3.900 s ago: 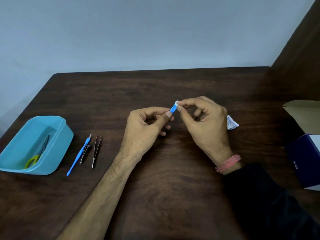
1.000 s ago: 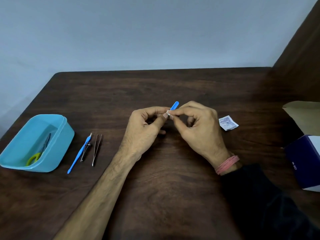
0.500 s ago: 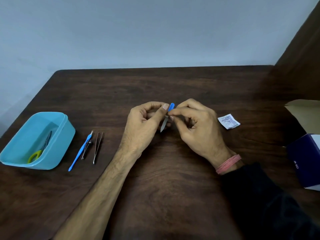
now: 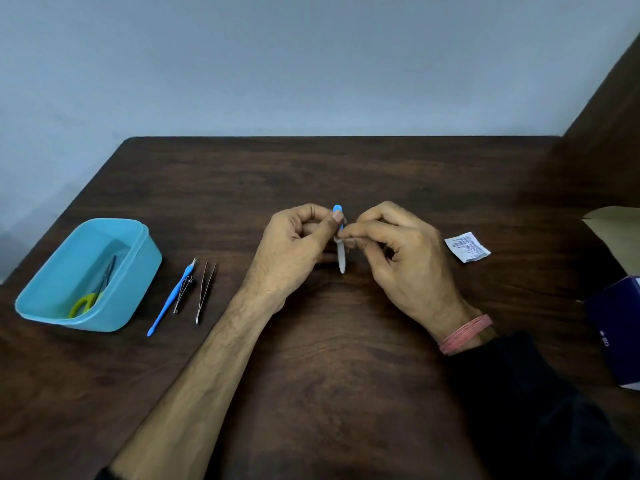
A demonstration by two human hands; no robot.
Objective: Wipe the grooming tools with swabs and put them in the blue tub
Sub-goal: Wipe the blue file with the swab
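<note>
At mid-frame, the left hand [image 4: 294,244] pinches the nail file [image 4: 340,252] upright by its blue handle; the right hand [image 4: 398,251] pinches a swab around its blade. The blue tub [image 4: 138,271] sits at the left edge.

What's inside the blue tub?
Inside the blue tub lie small scissors with yellow-green handles, their dark blades pointing toward the far end. The near wall hides part of the handles and the floor beside them, so anything there can't be seen.
</note>
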